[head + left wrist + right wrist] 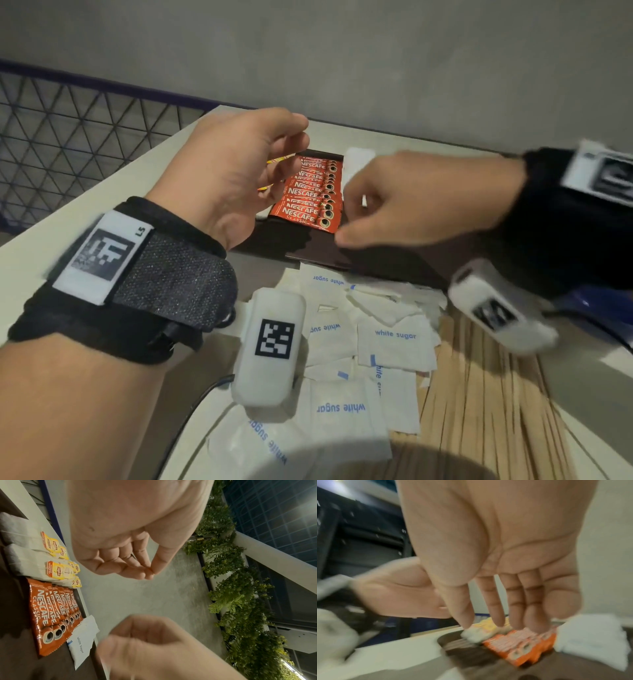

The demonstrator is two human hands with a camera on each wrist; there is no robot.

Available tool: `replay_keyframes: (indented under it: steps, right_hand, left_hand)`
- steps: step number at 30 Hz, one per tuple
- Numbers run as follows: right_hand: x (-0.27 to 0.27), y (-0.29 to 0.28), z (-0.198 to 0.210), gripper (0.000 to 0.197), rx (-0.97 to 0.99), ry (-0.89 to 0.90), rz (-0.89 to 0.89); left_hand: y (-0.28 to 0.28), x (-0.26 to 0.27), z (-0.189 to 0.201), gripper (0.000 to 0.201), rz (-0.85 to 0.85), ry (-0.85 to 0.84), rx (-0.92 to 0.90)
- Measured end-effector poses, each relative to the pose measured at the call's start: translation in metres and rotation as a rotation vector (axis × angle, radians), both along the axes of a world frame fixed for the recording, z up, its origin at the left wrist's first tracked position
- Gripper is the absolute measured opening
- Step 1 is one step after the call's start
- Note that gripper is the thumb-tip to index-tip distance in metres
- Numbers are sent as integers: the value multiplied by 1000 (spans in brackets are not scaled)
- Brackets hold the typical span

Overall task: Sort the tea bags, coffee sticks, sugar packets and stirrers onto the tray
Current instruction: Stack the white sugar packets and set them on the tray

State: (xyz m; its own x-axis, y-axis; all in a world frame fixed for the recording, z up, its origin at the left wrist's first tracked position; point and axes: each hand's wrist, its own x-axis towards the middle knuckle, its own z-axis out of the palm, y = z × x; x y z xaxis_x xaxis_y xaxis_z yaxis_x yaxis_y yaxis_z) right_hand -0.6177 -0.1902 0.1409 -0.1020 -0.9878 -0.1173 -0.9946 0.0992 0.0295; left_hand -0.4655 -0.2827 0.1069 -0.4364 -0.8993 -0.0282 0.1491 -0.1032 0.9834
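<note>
Pale table (85,219), dark tray (376,260), sugar packets (394,339), stirrers (486,394)

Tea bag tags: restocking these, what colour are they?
Yellow with a red logo, clearest in the left wrist view: tea bag tags.

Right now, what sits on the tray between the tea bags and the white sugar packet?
The row of red Nescafe coffee sticks, overlapping, between the yellow-tagged tea bags and white sugar packet; left wrist view shows it.

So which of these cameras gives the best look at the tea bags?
The left wrist view: the Lipton tea bags lie sharp and unobstructed on the tray, beside the Nescafe coffee sticks. In the head view the left hand hides nearly all of them. The right wrist view shows only a yellow blur behind the fingers.
</note>
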Motion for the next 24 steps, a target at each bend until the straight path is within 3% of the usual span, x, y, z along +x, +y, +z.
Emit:
replay_keyframes:
  steps: [5, 8, 20, 24]
  right_hand:
    - [29, 69, -8, 72, 375, 169, 102]
    - [25, 77, -18, 83, 366, 221, 110]
    - [18, 64, -25, 60, 286, 96, 117]
    - [19, 55, -31, 38, 227, 90, 120]
  left_hand:
    - [2, 1, 1, 6, -2, 22, 4]
    - [6, 0, 0, 6, -8, 29, 0]
    - [9, -1, -1, 6, -30, 31, -10]
    - [9, -2, -2, 10, -31, 30, -15]
